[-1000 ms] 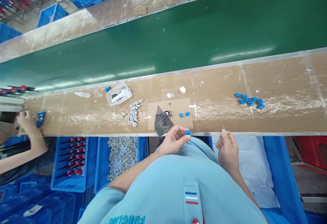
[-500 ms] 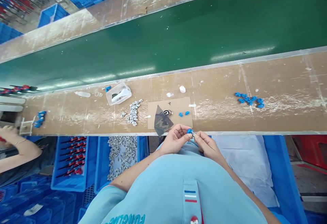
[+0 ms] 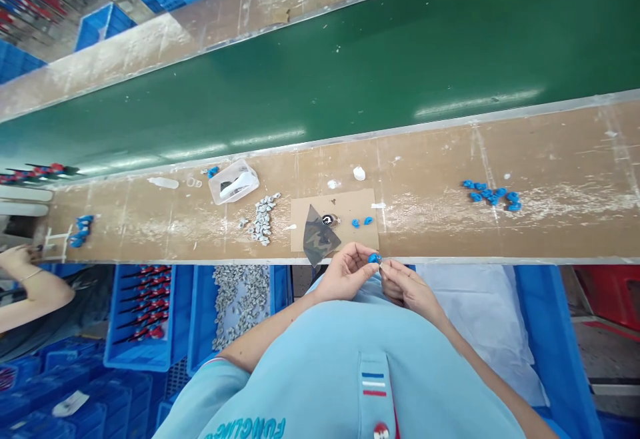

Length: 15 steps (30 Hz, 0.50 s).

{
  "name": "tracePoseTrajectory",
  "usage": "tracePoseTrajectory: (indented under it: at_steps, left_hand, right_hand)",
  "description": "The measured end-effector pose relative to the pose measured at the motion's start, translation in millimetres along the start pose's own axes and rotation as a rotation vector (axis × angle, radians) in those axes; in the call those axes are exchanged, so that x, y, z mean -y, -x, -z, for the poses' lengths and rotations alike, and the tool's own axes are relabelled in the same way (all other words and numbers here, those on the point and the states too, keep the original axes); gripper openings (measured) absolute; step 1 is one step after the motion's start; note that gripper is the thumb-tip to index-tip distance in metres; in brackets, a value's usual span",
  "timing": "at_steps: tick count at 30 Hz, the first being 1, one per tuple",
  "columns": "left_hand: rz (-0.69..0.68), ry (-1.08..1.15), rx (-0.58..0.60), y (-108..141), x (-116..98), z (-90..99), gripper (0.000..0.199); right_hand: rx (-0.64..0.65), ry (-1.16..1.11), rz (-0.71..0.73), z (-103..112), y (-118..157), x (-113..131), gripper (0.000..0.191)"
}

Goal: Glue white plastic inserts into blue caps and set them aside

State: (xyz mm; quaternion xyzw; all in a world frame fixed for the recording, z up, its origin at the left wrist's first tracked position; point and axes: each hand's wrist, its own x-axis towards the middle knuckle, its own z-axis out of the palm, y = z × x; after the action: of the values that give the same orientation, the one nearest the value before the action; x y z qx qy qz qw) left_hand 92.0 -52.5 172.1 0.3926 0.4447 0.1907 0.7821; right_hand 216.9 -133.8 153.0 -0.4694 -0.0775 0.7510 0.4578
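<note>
Between the fingers of my left hand (image 3: 349, 272) is a small blue plastic part (image 3: 373, 258), held just off the bench's front edge. The thumb and index finger of my right hand (image 3: 406, 283) are pinched at the right side of that part, on a small pale piece too tiny to make out. Beyond my hands lies a cardboard sheet (image 3: 305, 225) bearing two loose blue parts (image 3: 362, 222), a small round black-and-white container (image 3: 328, 220) and a dark plastic film (image 3: 320, 239). A cluster of small grey parts (image 3: 263, 220) sits left of the cardboard.
Several blue parts (image 3: 493, 194) lie to the right on the bench. A clear tub (image 3: 234, 183) stands at left. Behind runs a green conveyor belt (image 3: 320, 85). Below the bench are blue crates, one with grey parts (image 3: 243, 302). A co-worker's arm (image 3: 37, 292) is at far left.
My right fingers have shifted in closer against the blue part, with the other fingers more curled. The co-worker's arm at far left has moved slightly.
</note>
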Motion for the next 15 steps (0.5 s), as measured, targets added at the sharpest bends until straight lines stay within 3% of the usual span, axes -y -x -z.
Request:
tracePoseTrajectory:
  at_steps: [7,10,15]
  left_hand:
    - [-0.081,-0.054,-0.073,3,10,-0.2,0.040]
    - [-0.066,-0.075,-0.053,1,11,2.0,0.039]
    - [-0.040,-0.109,-0.038,0,11,4.3,0.036]
  right_hand:
    - [-0.243,0.022,0.173,-10,-1,-12,0.049]
    - [-0.280,0.016,0.182,-15,-1,-17,0.048]
    - [-0.462,0.131,0.283,-2,-3,-21,0.046]
